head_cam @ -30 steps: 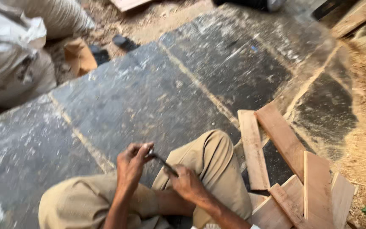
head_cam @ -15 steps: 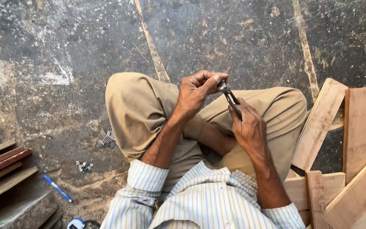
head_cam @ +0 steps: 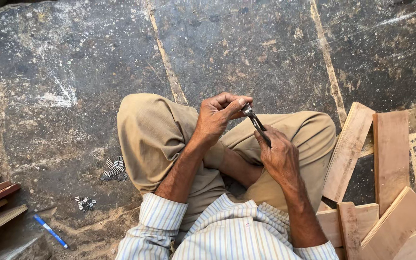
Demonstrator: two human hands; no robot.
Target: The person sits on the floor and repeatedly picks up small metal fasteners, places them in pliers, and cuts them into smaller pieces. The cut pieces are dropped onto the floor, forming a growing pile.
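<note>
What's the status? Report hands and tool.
Right hand grips pliers by handles. Left hand pinches at their tip. Nothing in between.

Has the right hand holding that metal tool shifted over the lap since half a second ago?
No. The right hand holds the pliers above the same right knee, with the left hand at the tip; only the camera moved.
</note>
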